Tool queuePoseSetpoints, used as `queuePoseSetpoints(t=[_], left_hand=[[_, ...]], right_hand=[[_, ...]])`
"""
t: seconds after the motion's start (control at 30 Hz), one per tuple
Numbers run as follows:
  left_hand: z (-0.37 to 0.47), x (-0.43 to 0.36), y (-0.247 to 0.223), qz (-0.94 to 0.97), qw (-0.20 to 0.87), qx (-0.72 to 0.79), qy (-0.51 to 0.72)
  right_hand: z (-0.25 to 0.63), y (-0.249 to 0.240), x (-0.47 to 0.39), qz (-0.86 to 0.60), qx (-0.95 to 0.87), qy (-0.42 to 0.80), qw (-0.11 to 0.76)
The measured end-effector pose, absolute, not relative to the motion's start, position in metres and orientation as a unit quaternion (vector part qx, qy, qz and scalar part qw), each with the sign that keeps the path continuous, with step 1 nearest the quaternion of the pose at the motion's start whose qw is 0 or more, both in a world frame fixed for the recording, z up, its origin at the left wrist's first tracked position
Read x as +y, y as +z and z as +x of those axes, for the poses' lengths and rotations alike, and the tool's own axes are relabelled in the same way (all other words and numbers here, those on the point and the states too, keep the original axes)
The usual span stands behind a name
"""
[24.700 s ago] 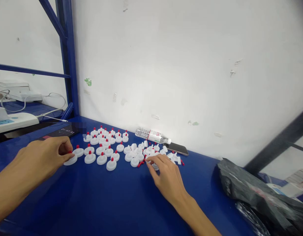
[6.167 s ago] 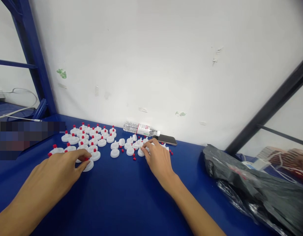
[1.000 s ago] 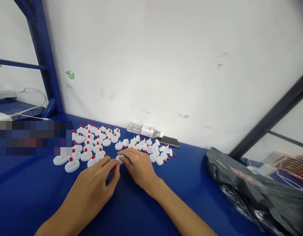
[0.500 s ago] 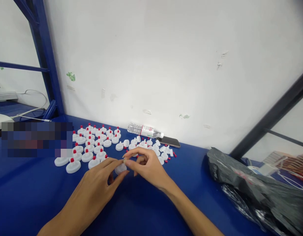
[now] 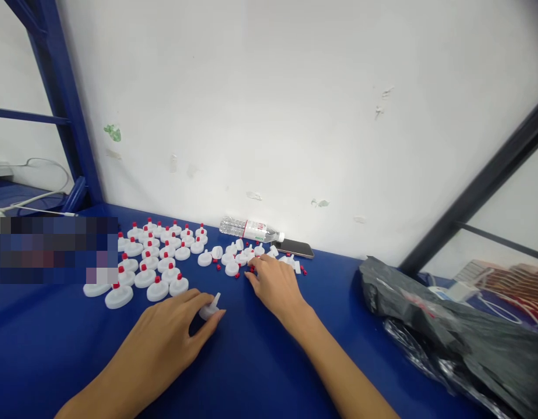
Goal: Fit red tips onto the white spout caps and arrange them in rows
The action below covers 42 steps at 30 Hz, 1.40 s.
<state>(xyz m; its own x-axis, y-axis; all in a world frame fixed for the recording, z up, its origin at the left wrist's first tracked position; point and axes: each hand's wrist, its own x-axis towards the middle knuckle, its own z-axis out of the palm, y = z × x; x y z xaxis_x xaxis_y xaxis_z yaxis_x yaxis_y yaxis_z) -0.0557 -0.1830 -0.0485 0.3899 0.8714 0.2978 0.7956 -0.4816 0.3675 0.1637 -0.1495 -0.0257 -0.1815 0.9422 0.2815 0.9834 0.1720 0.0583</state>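
Note:
My left hand (image 5: 175, 329) pinches a white plastic nozzle cap (image 5: 209, 309) between thumb and fingers, its bare spout pointing up. Over the loose parts, my right hand (image 5: 278, 285) reaches down with thumb and index finger apart, a small red tip cap (image 5: 252, 269) close to them. Its other fingertips are partly hidden. Around that hand lie several white nozzle caps (image 5: 232, 268) without tips and scattered red tip caps (image 5: 237, 275). On the left stand many white nozzle caps with red tips (image 5: 119, 297), upright in loose rows.
A clear water bottle (image 5: 251, 229) lies along the wall, beside a dark phone (image 5: 297, 249). A grey plastic bag (image 5: 430, 314) covers the right side of the blue table (image 5: 260, 372). Blue frame posts (image 5: 70, 99) rise at left; a blurred patch hides something there.
My right hand has left the nozzle cap and moved away to the loose parts. My left hand still holds the nozzle cap, its spout now uncovered. The view has shifted slightly.

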Motion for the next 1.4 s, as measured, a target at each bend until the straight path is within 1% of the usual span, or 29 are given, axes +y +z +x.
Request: queuePoseSetpoints(t=[0.53, 0.67, 0.8, 0.83, 0.9, 0.97, 1.0, 1.03, 1.13, 1.2, 1.27, 1.4], left_hand=[[-0.055, -0.182, -0.049, 0.830, 0.078, 0.502, 0.231], [-0.056, -0.183, -0.049, 0.832, 0.078, 0.496, 0.236], [-0.056, -0.182, -0.050, 0.831, 0.063, 0.493, 0.247], [-0.056, -0.182, -0.051, 0.831, 0.059, 0.494, 0.250], [-0.057, -0.181, -0.053, 0.829, 0.056, 0.495, 0.253], [-0.058, -0.180, -0.054, 0.823, 0.051, 0.505, 0.255], [-0.058, -0.180, -0.054, 0.818, 0.048, 0.511, 0.257], [-0.059, -0.180, -0.054, 0.813, 0.044, 0.518, 0.262], [-0.059, -0.180, -0.052, 0.807, 0.045, 0.522, 0.275], [-0.060, -0.180, -0.051, 0.809, 0.055, 0.517, 0.275], [-0.060, -0.180, -0.051, 0.809, 0.069, 0.513, 0.279], [-0.060, -0.180, -0.050, 0.803, 0.092, 0.506, 0.301]], right_hand=[[0.161, -0.031, -0.148, -0.647, -0.750, -0.090, 0.102], [0.162, -0.030, -0.149, -0.641, -0.754, -0.077, 0.122], [0.162, -0.025, -0.150, -0.628, -0.758, -0.059, 0.164], [0.161, -0.024, -0.150, -0.621, -0.759, -0.044, 0.192], [0.159, -0.021, -0.150, -0.592, -0.753, 0.030, 0.285], [0.155, -0.020, -0.151, -0.540, -0.731, 0.151, 0.389], [0.152, -0.020, -0.152, -0.511, -0.715, 0.216, 0.425], [0.150, -0.019, -0.153, -0.488, -0.701, 0.275, 0.441], [0.141, -0.020, -0.157, -0.428, -0.670, 0.419, 0.439], [0.138, -0.022, -0.159, -0.396, -0.660, 0.474, 0.427], [0.136, -0.024, -0.160, -0.379, -0.658, 0.493, 0.424], [0.136, -0.027, -0.159, -0.392, -0.639, 0.485, 0.450]])
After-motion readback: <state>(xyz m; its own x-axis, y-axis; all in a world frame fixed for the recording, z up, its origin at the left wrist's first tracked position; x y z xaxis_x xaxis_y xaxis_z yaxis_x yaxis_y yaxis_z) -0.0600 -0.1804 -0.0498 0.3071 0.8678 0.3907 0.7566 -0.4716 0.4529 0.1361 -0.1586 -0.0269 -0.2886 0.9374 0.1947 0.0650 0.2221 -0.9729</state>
